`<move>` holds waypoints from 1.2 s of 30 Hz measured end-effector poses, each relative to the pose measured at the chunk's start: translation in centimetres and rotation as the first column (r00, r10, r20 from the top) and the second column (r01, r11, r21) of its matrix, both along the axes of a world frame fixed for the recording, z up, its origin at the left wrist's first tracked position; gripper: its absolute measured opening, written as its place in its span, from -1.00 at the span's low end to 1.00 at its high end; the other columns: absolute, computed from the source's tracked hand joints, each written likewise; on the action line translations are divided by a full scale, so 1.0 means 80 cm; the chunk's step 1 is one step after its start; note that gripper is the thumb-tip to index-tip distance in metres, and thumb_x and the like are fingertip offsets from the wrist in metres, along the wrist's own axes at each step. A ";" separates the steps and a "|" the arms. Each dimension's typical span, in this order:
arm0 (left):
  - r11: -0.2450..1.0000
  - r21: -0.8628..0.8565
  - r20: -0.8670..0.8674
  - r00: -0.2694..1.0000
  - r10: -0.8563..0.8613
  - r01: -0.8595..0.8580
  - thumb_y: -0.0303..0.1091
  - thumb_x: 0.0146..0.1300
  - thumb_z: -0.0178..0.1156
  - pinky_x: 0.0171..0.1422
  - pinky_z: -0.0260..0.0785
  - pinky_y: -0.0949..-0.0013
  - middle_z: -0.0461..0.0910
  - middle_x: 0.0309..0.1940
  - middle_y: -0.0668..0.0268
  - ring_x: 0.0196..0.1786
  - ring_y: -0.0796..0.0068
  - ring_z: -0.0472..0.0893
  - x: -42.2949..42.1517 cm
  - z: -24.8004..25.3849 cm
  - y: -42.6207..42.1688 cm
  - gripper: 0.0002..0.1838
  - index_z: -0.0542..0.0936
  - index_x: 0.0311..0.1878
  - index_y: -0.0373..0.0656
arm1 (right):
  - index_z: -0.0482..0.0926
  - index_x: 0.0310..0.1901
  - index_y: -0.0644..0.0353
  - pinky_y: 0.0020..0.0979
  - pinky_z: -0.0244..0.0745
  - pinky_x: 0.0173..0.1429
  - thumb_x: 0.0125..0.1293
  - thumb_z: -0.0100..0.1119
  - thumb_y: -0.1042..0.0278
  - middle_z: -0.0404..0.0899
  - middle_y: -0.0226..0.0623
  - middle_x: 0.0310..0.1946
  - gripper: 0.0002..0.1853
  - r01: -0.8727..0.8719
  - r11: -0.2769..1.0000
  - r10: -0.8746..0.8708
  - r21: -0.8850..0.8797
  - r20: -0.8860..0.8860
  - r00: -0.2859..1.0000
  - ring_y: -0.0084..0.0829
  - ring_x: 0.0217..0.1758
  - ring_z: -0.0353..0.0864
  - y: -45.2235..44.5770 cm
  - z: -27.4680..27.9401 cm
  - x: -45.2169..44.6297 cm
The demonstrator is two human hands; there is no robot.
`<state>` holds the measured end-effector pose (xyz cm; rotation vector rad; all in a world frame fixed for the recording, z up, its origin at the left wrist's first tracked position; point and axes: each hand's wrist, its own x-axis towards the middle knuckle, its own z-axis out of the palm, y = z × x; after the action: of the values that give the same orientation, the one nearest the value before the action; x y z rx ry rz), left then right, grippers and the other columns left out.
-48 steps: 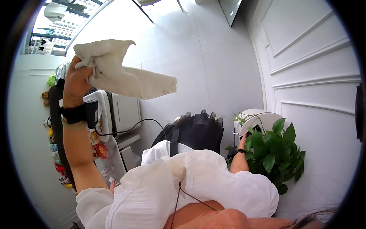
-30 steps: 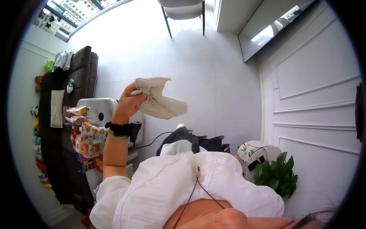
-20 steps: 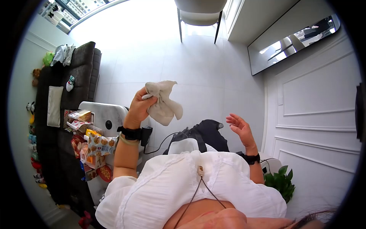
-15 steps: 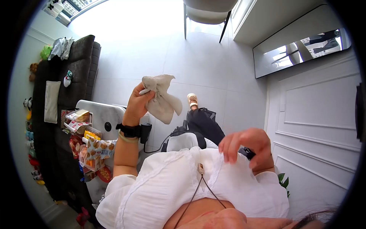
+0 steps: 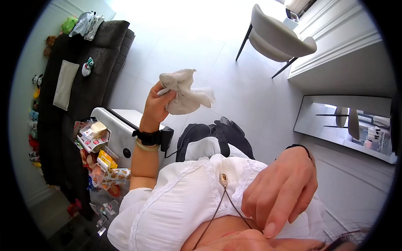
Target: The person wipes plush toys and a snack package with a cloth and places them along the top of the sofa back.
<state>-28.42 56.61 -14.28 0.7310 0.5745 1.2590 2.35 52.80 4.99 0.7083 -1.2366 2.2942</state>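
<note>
Pale cloth (image 5: 187,95) in left grip (image 5: 159,104) (far fingertips hidden), state of right grip (image 5: 282,186) unclear

A dark upholstered sofa (image 5: 106,50) bears a pale oblong cushion (image 5: 66,85) and a small white figure (image 5: 87,69), probably a plush toy. Snack packets (image 5: 98,130) lie heaped at the edge of a white table (image 5: 109,130). A beige dark-legged chair (image 5: 274,37) and a black-framed mirror (image 5: 324,121) stand across the room.

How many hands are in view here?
2: the left hand holds a whitish cloth; the right hand, bent at the fingers, is in front of the white top.
</note>
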 end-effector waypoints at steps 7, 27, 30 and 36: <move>0.995 -0.056 -0.041 0.996 0.082 -0.084 -0.57 0.40 0.16 0.30 0.53 0.29 0.64 0.11 0.21 0.18 0.38 0.64 -0.076 -0.024 0.143 -0.61 0.53 0.29 -0.24 | 0.29 0.39 0.55 0.07 0.46 0.04 0.39 0.13 0.58 0.58 0.22 -0.06 -0.44 -0.118 0.992 0.119 -0.036 0.017 0.993 0.09 -0.10 0.60 0.182 -0.027 -0.067; 0.979 -0.021 -0.222 0.956 0.194 -0.203 -0.51 0.33 0.31 0.22 0.56 0.29 0.67 0.03 0.27 0.08 0.43 0.67 -0.320 0.034 0.595 -0.59 0.57 0.24 -0.25 | 0.32 0.47 0.15 -0.17 0.42 0.34 0.11 0.58 0.13 0.60 -0.12 0.19 -0.08 0.362 0.421 -0.865 0.832 0.248 0.435 -0.21 0.26 0.56 0.769 -0.144 -0.373; 0.982 0.028 -0.298 0.936 0.187 -0.187 -0.49 0.34 0.31 0.24 0.53 0.34 0.66 0.03 0.27 0.10 0.48 0.64 -0.340 0.063 0.641 -0.58 0.56 0.26 -0.27 | 0.07 0.57 0.10 -0.10 0.31 0.46 0.04 0.63 0.06 0.44 -0.10 0.37 0.15 0.200 0.567 -0.763 0.799 0.418 0.493 -0.11 0.43 0.42 0.821 -0.207 -0.431; 0.933 -0.018 -0.289 0.895 0.338 -0.358 -0.23 0.47 0.22 0.26 0.48 0.38 0.60 0.13 0.22 0.15 0.47 0.59 -0.430 0.072 0.707 -0.44 0.39 0.41 -0.30 | 0.57 0.16 0.33 -0.42 0.56 -0.01 0.45 0.22 0.31 0.72 -0.33 -0.21 -0.65 0.013 0.833 -0.478 0.553 0.706 0.522 -0.49 -0.12 0.66 0.897 -0.218 -0.535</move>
<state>-62.85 113.15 -8.52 0.7757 1.0162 1.4659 -40.49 124.56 -12.48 -0.5651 -2.2149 2.0591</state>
